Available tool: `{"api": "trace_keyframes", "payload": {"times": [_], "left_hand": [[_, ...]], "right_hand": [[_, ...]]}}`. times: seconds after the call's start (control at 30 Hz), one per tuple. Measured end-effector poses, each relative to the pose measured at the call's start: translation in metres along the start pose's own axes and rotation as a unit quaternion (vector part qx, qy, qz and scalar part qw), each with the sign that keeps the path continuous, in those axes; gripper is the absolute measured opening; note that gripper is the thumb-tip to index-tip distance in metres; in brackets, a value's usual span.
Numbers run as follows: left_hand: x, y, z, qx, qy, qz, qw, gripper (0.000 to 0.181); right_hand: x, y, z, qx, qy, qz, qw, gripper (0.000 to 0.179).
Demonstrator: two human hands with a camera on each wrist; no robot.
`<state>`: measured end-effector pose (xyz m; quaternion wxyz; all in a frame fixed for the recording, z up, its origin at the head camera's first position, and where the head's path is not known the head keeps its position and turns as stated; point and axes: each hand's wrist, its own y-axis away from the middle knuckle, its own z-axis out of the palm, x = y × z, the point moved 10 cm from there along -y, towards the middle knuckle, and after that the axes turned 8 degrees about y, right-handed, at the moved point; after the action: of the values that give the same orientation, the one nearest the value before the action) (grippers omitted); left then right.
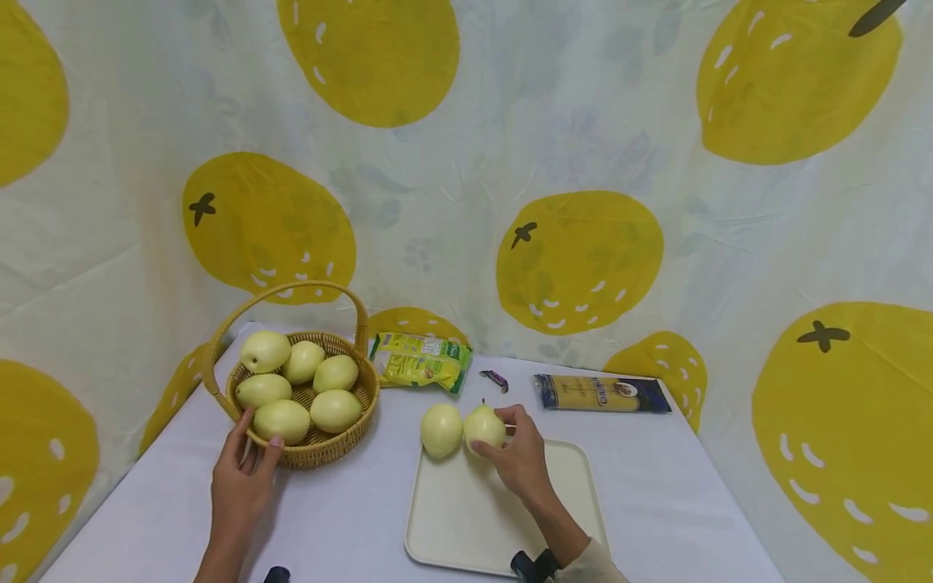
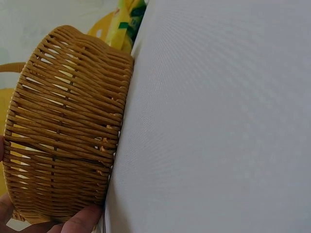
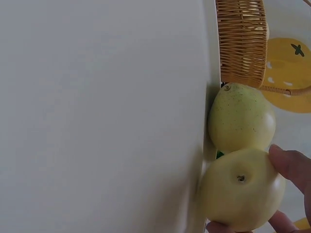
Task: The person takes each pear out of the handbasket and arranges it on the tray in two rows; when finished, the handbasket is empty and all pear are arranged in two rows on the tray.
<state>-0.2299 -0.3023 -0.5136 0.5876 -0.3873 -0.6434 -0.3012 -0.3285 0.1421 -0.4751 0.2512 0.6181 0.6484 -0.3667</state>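
- At left in the head view, a wicker basket (image 1: 331,452) is standing on the white tablecloth (image 1: 350,518), holding six pale yellow-green pears (image 1: 335,410); its tall handle (image 1: 313,283) is arching over them.
- At centre, a yellow-and-green packet (image 1: 423,360) is lying behind, near the basket's right side.
- Right of it, a small purple wrapped piece (image 1: 496,380) is lying on the cloth, and a long blue-and-tan packet (image 1: 605,394) is lying farther right.
- A fruit-printed curtain (image 1: 452,162) is filling the background.
- At lower centre, a cream tray (image 1: 452,526) is lying flat; a loose pear (image 1: 441,431) is sitting at its upper left corner, crowding the held pear's left side.
- The held pear (image 1: 484,427) is standing stem-up at the tray's top edge.
- The right hand (image 1: 519,453) is reaching up from the lower right, its thumb and fingers pinching the held pear.
- The left hand (image 1: 242,478) is coming from the lower left, gripping the basket's near side, thumb and forefinger spreading apart along its rim.
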Motion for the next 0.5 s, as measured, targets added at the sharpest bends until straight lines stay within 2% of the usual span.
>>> {"api": "trace_keyframes", "payload": {"times": [0.3, 0.5], "left_hand": [[-0.0009, -0.0009, 0.0004, 0.000, 0.001, 0.001, 1.0000, 0.074], [-0.0015, -0.0002, 0.0007, -0.003, 0.003, -0.005, 1.0000, 0.074]], "right_hand": [[0.0062, -0.0007, 0.0029, -0.023, 0.016, 0.002, 0.9996, 0.064], [0.0089, -0.0001, -0.0025, -0.016, 0.016, 0.003, 0.9997, 0.064]]}}
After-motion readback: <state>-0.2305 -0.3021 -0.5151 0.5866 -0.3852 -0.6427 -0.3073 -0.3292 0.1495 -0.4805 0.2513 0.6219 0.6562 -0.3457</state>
